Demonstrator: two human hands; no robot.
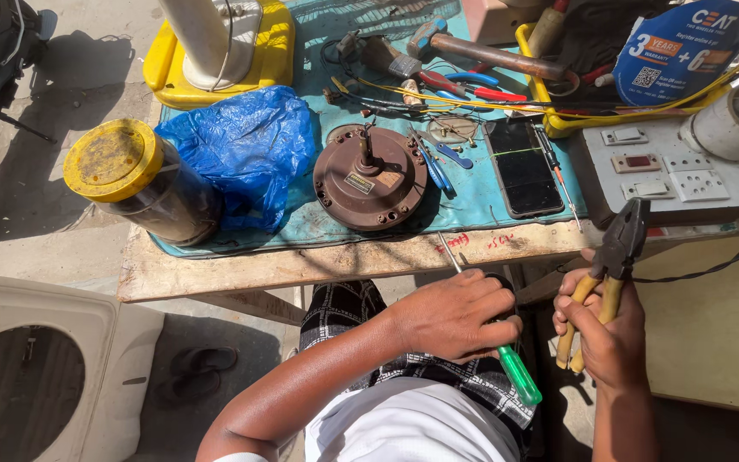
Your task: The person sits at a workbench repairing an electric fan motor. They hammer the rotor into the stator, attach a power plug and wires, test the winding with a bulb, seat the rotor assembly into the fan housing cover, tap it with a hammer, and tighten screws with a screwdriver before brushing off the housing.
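Note:
My left hand (455, 315) is closed around a screwdriver (519, 375) with a green see-through handle, held over my lap; its thin shaft points up toward the bench edge. My right hand (606, 329) grips pliers (616, 257) with yellow handles and dark jaws, the jaws pointing up at the bench's front edge. A black cable loops between the two hands. On the bench ahead sits a round brown fan motor (370, 178) with its shaft standing up, untouched by either hand.
The wooden bench (215, 269) has a teal mat carrying a blue plastic bag (245, 150), a jar with a yellow lid (143, 180), a dark phone (523, 168), a white switchboard (673, 171), blue-handled pliers, a hammer (489, 53) and a yellow tray. A white fan housing (36, 376) lies at lower left.

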